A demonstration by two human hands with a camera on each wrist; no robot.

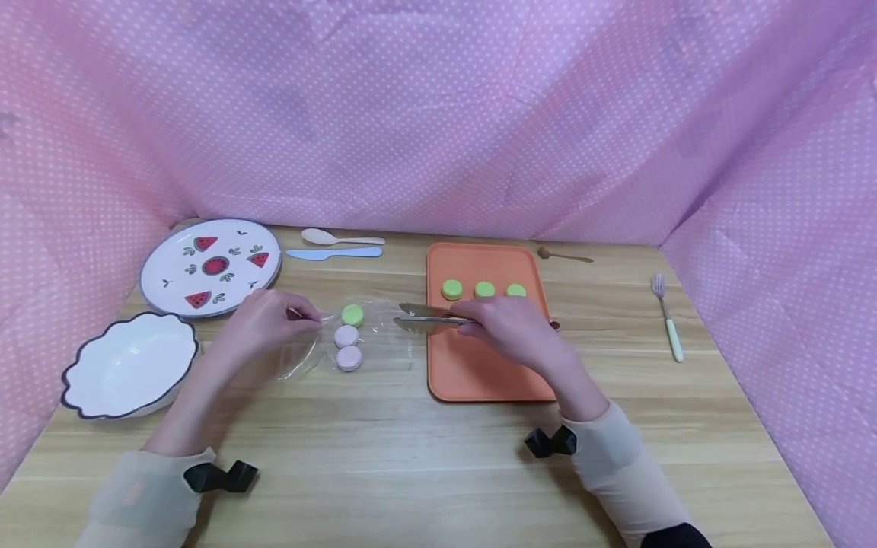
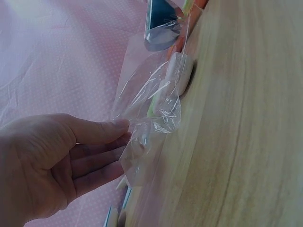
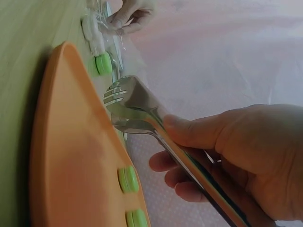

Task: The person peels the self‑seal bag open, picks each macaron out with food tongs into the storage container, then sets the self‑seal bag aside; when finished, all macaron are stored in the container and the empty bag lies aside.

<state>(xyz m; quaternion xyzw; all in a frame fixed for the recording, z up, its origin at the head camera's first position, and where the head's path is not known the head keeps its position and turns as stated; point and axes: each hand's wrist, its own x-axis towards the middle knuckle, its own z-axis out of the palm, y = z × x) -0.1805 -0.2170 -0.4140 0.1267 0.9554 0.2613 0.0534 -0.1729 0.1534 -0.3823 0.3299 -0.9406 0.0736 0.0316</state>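
At frame centre, the right hand (image 1: 510,329) squeezes steel tongs (image 1: 428,316) nearly together, empty, just right of the green macaron (image 1: 352,314) in the clear wrapper (image 1: 322,342) the left hand (image 1: 263,323) pinches.

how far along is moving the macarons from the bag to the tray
About halfway. Done: three green macarons sit in a row on the orange tray. In hand: the left hand pinches the clear bag open while the right hand points empty metal tongs toward it. Left: one green macaron and two pink macarons lie in the bag.
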